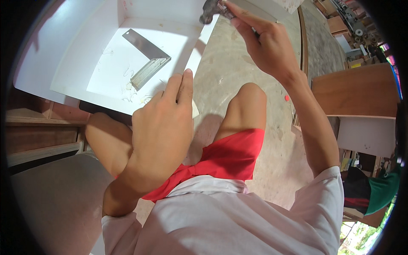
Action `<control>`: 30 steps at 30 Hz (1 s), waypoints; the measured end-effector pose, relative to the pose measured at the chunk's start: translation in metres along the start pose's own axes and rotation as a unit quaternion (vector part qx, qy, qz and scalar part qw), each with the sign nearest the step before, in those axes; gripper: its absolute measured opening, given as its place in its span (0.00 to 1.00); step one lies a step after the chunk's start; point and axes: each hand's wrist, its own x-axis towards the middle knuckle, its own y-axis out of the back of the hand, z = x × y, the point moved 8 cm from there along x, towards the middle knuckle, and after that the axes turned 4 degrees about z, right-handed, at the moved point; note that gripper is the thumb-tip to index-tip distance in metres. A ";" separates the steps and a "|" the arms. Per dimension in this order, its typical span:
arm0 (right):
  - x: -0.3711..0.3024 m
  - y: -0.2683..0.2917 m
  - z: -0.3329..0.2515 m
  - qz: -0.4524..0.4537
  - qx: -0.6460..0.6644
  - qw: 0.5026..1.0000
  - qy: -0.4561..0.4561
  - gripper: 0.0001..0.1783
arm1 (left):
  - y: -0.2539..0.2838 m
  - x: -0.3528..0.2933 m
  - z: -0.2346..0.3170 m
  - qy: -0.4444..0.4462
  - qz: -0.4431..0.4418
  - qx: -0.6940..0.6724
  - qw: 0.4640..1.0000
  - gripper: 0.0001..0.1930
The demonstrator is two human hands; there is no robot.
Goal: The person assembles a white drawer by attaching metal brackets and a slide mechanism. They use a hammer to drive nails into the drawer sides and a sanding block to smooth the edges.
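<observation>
Right grip is closed around the hammer.
From this grip, the hammer slants leftward and away, its head appearing near the right rim of the box; left grip has fingers at this rim, nearer the body, whether pinching I cannot tell.

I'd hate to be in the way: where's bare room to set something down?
Bare floor shows between the white box and right knee, and between the red shorts and right forearm. It's crowded at the box: a metal square inside, left hand by the edge, right hand gripping a hammer.
</observation>
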 end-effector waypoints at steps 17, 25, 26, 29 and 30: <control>0.073 -0.012 0.099 0.067 -0.062 0.996 0.009 0.18 | -0.008 0.020 -0.004 -0.029 -0.036 -0.016 0.999 0.35; 0.092 -0.012 0.147 -0.005 -0.153 0.988 -0.035 0.20 | -0.012 0.017 -0.005 -0.036 -0.011 -0.028 0.999 0.36; 0.097 -0.010 0.149 -0.028 -0.179 0.982 -0.057 0.20 | -0.012 0.017 -0.005 -0.032 -0.014 -0.023 0.999 0.36; 0.098 -0.023 0.145 -0.053 -0.169 0.974 -0.140 0.20 | -0.009 0.013 -0.009 -0.026 -0.021 -0.018 0.999 0.39; 0.094 -0.017 0.147 -0.017 -0.157 0.980 -0.118 0.20 | -0.008 0.014 -0.007 -0.029 -0.020 -0.026 0.999 0.39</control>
